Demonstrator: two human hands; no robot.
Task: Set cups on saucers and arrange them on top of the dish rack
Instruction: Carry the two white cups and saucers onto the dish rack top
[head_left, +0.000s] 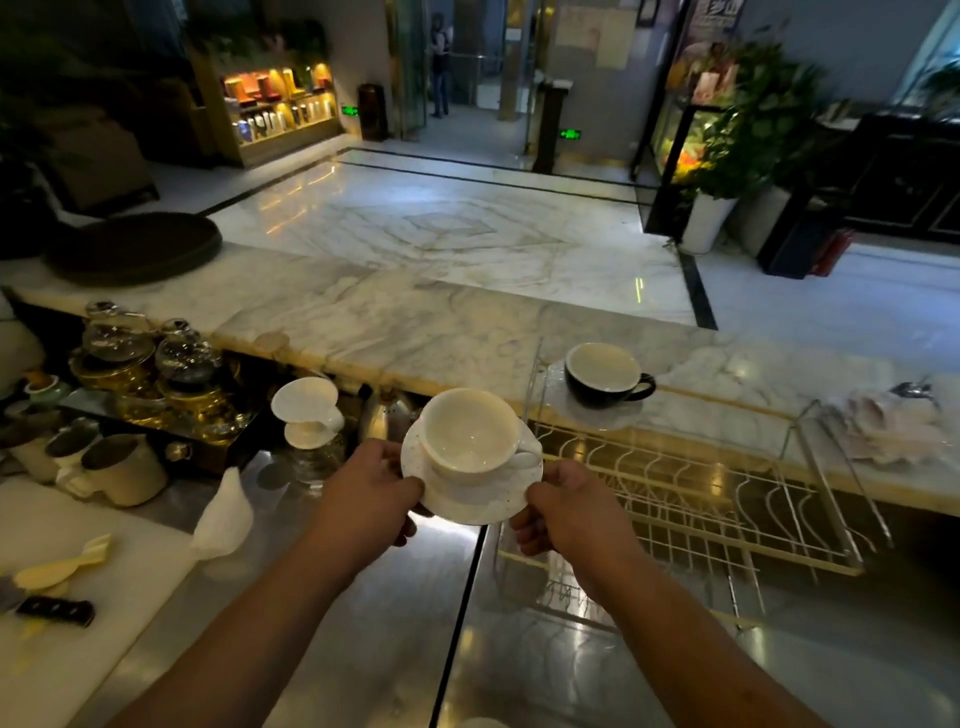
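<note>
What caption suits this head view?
Both hands, left hand and right hand, carry white cup on saucer toward dish rack.

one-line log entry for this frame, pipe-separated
stage: carrying | left hand: holds saucer | right hand: holds saucer | white cup: on saucer, empty | black cup: already on dish rack top

A café or tea bar in a lobby is suggested: a marble counter (395, 322) is set above a steel worktop (363, 597), glass teapots (150, 364) and mugs (124, 467) are kept behind it, and a lit display shelf (280, 104), polished marble floor (467, 223) and potted plants (748, 135) are seen beyond
</note>
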